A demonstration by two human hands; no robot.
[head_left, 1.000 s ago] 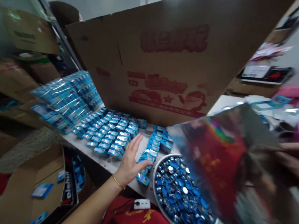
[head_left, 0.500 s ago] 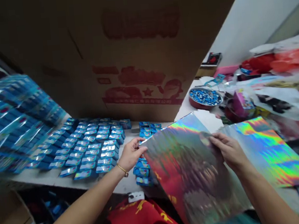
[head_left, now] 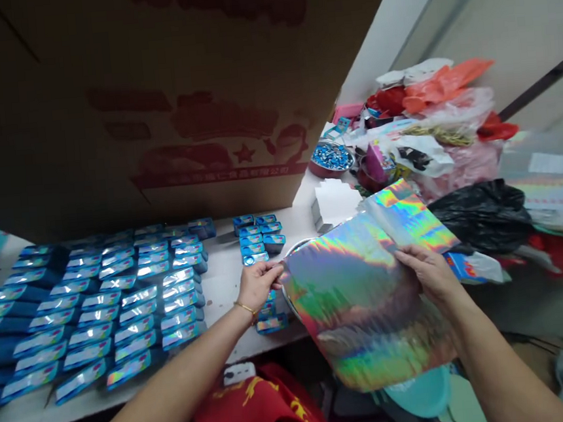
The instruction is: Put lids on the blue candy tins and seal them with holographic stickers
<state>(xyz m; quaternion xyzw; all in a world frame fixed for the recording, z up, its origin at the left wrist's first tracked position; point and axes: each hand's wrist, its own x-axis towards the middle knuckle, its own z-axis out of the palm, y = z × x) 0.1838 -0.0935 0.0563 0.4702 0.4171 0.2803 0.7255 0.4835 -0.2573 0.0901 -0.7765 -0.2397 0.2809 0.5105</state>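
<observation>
A large shiny holographic sheet (head_left: 363, 302), with rainbow reflections, is stretched between my two hands. My left hand (head_left: 258, 284) pinches its upper left edge between thumb and fingers. On the other side, my right hand (head_left: 427, 270) grips the sheet near its right edge. Another piece of holographic sheet (head_left: 410, 216) shows just beyond my right hand; whether the two are joined I cannot tell. Part of a round rim peeks out behind the held sheet's left edge. Close to my left hand stand small blue boxes (head_left: 252, 240) on the white table (head_left: 223, 275).
Many blue boxes (head_left: 132, 309) stand in rows on the left. A big cardboard carton (head_left: 163, 103) rises behind them. To the right are a bowl of small blue pieces (head_left: 333, 156), white cards (head_left: 337, 199), plastic bags (head_left: 449, 101) and a black bag (head_left: 483, 213). A turquoise basin (head_left: 423, 392) sits below.
The view has swung to the right. Both hands keep hold of the holographic sheet, which now lies flatter, with more rainbow colour. The other holographic piece shows less.
</observation>
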